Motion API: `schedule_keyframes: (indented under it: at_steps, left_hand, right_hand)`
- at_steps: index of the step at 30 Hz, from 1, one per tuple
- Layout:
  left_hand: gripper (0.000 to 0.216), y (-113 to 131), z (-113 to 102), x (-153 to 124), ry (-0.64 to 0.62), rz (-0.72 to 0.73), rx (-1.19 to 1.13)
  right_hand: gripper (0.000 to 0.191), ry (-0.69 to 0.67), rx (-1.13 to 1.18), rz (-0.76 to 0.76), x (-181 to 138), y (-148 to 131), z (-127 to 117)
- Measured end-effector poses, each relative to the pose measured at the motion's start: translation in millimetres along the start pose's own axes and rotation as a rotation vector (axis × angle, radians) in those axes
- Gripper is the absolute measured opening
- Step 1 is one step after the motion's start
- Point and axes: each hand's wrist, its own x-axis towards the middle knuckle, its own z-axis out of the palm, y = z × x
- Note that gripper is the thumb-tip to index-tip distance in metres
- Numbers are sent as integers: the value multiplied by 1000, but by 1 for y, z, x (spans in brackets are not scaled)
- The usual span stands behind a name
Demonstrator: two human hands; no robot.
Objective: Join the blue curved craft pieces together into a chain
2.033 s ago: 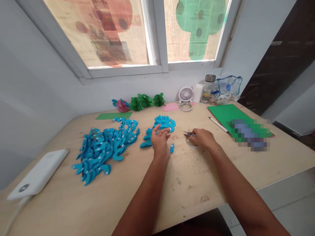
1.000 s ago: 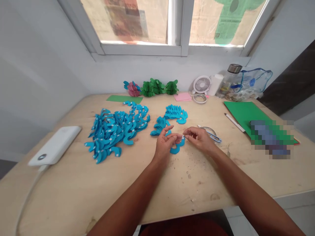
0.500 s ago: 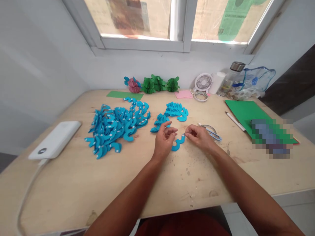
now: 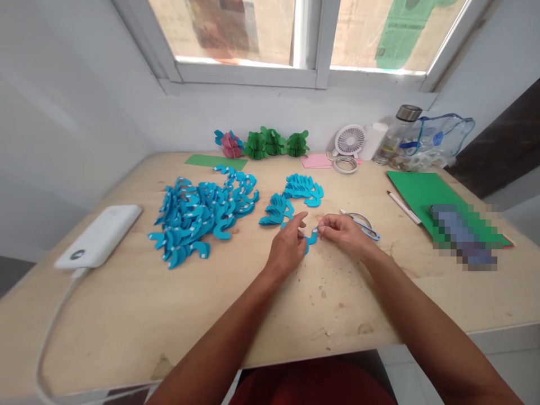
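A wavy blue paper piece (image 4: pixel 312 238) with a small white tab at its upper end lies between my two hands. My right hand (image 4: pixel 342 233) pinches that tab end with thumb and fingertips. My left hand (image 4: pixel 289 246) covers the piece's left part, its index finger raised and the thumb and other fingers closed at the paper; the exact contact is hidden. Just beyond are a stack of folded blue paper pieces (image 4: pixel 275 209) and another blue stack (image 4: pixel 300 185). A large heap of blue curved pieces with white tabs (image 4: pixel 198 211) spreads to the left.
A blue cutter (image 4: pixel 369 230) and a tape ring (image 4: pixel 358 219) lie beyond my right hand. Green paper (image 4: pixel 422 191), a white pen (image 4: pixel 404 208) and a bottle (image 4: pixel 396 135) are at right. A white power bank (image 4: pixel 101 236) sits left. Paper figures (image 4: pixel 274 142) stand along the wall.
My left hand has shifted slightly right and now covers more of the blue paper piece, its fingers closer together. My right hand keeps its pinch at the tab end.
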Motion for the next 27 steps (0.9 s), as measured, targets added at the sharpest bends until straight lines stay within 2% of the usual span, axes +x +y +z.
schedule_keyframes:
  at_steps: [3, 7, 21, 27]
  left_hand:
    - [63, 0, 2, 0, -2, 3, -4]
    - [62, 0, 3, 0, -1, 3, -17]
    - [62, -2, 5, 0, 6, 9, -35]
    - [62, -3, 6, 0, 3, -6, -53]
  right_hand:
    - [17, -22, 263, 71, -3, -3, -2]
    - [20, -52, 424, 144, -5, -3, -6]
    - [16, -138, 631, 142, -5, -3, -1]
    - [16, -136, 603, 146, -6, -4, -2]
